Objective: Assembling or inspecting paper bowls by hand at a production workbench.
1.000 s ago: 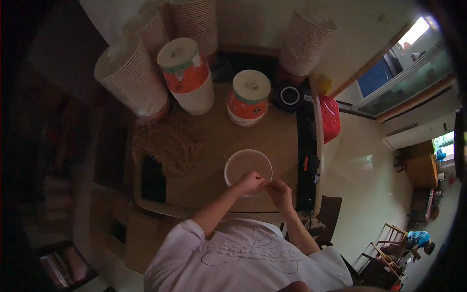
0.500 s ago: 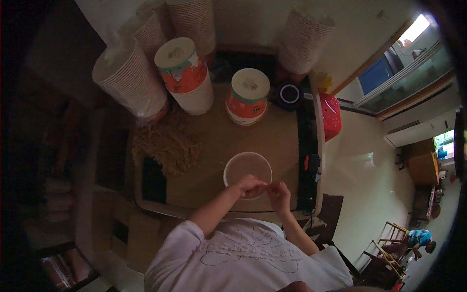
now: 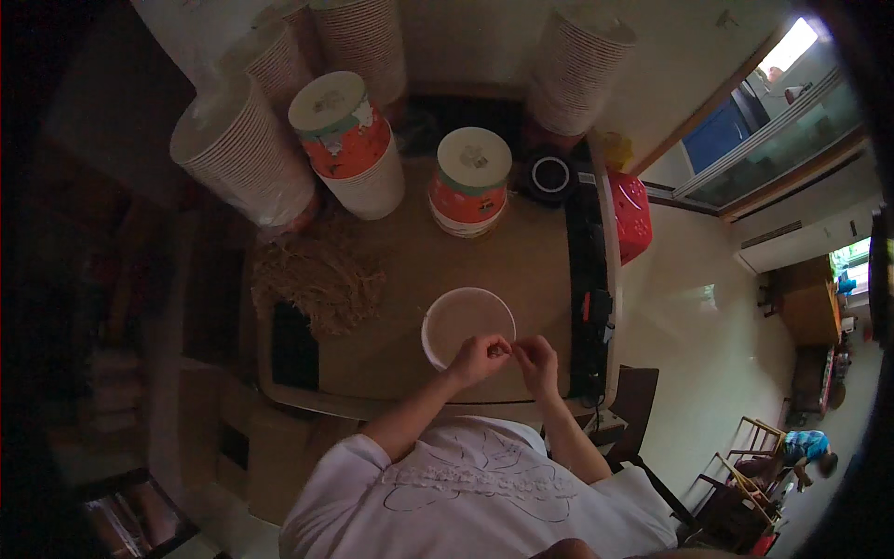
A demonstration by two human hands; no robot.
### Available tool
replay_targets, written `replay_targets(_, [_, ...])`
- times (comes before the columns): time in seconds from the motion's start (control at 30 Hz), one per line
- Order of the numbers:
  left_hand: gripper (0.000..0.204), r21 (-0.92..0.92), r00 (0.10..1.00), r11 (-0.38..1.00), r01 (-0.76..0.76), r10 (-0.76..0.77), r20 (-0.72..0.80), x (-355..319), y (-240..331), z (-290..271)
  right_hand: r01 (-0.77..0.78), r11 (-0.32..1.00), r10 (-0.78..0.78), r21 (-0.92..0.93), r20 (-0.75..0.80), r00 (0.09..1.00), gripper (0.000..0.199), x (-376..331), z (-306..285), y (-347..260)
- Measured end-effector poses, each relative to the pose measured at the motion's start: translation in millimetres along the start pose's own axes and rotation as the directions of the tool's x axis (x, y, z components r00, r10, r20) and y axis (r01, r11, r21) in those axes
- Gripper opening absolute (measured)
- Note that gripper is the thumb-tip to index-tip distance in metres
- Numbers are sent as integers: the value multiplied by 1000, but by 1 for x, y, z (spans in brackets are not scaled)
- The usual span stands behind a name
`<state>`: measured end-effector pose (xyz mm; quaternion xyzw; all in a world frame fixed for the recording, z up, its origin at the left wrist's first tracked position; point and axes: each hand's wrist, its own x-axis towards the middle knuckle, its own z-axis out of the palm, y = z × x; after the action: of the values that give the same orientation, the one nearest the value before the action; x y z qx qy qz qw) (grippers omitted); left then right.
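Your left hand (image 3: 477,359) and right hand (image 3: 538,359) meet at the near rim of the white cup (image 3: 466,321), hiding that rim; whatever is pinched between your fingertips is too small to tell. The tall stacks of paper cups (image 3: 363,28) run out of the picture's top edge. Your torso covers the worktop's (image 3: 521,270) near edge. The left side sinks into darkness, the shelf contents there unreadable.

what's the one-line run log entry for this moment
left hand: fingertips pinched at near rim of white bowl | right hand: pinched beside it | what they pinch: too small to tell
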<state>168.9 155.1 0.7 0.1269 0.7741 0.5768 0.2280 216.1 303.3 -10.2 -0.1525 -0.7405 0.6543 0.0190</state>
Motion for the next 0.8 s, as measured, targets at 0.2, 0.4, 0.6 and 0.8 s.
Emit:
replay_targets(0.2, [12, -45, 999, 998, 32, -34, -27, -2, -3, 2, -67, 993, 81, -92, 166, 983, 12, 9, -11, 17])
replay_targets(0.4, [15, -46, 998, 999, 23, -25, -51, -2, -8, 4, -125, 992, 122, -4, 231, 965, 14, 7, -14, 10])
replay_targets(0.6, [15, -78, 999, 997, 6, -10, -53, 1, -11, 6, -86, 996, 85, -4, 255, 963, 12, 1, -16, 17])
replay_targets(0.8, [17, -45, 996, 997, 61, -63, -61, 0, -6, 2, -179, 983, 183, -38, 208, 961, 10, 0, -13, 15])
